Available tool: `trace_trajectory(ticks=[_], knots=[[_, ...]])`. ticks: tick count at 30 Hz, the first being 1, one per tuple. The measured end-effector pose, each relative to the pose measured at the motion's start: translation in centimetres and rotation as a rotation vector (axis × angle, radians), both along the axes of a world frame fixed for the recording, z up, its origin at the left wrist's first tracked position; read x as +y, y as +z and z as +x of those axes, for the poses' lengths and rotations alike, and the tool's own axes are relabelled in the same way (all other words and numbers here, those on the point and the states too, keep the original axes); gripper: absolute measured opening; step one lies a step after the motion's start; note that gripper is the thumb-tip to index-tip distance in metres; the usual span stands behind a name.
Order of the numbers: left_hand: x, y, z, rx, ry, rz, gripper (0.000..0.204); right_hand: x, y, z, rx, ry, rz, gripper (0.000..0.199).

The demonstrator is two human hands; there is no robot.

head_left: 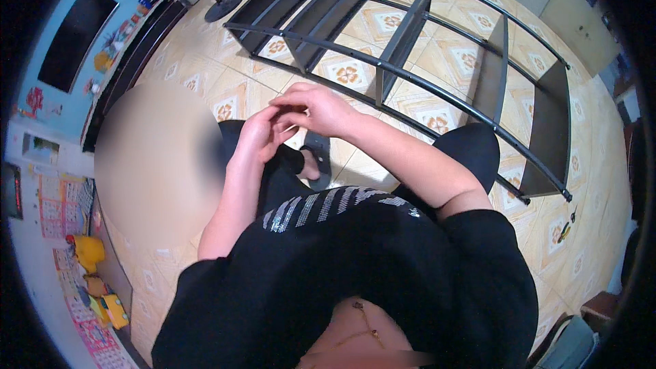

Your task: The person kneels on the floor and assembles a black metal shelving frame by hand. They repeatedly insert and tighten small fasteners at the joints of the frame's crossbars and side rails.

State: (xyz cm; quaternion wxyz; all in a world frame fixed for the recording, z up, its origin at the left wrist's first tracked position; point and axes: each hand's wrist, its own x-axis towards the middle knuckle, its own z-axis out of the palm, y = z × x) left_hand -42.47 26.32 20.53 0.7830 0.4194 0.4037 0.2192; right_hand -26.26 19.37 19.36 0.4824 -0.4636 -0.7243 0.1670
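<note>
My left hand (258,131) and my right hand (320,109) meet in front of my lap, with fingers curled and their tips touching or overlapping. Whatever they may pinch is hidden or too small to make out. Just beyond them a black metal shelf rack (403,44) lies on its side on the tiled floor, its several shelf boards standing upright between long tubular posts. Neither hand touches the rack. My right knee is close to its near post.
Pliers with yellow handles (564,233) lie on the floor to the right, beside a small dark tool (572,217). A round black stand base (224,7) is at the far left. A large blurred patch (160,164) hides the floor on my left. Yellow toys (87,253) line the left wall.
</note>
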Motion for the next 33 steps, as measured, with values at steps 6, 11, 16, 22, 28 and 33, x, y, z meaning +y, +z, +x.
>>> trace_trajectory(ticks=[6, 11, 16, 22, 28, 33], knots=[[-1.3, 0.5, 1.2, 0.031, -0.165, 0.01, 0.032, -1.9, -0.7, 0.6, -0.155, -0.244, 0.173, 0.022], [3.0, 1.0, -4.0, -0.08, 0.007, 0.459, 0.034, -1.9, -7.9, 3.9, -0.176, -0.468, -0.151, 0.024], [6.6, -16.4, -19.2, 0.764, 0.34, 0.259, 0.045, -10.4, -38.7, 10.3, -0.807, 0.478, -1.338, 0.02], [5.4, -38.0, -15.8, 1.117, -1.163, 0.35, 0.038, -10.5, -41.5, 3.4, -0.325, 0.048, -1.754, 0.019], [17.9, -49.2, -9.7, 1.191, -2.021, 0.934, 0.034, -2.1, -44.8, -0.1, -0.079, -0.084, -1.756, 0.019], [20.7, -50.3, -5.8, 1.104, -2.103, 0.596, 0.032, 1.9, -45.1, 0.2, 0.012, -0.105, -1.797, 0.019]])
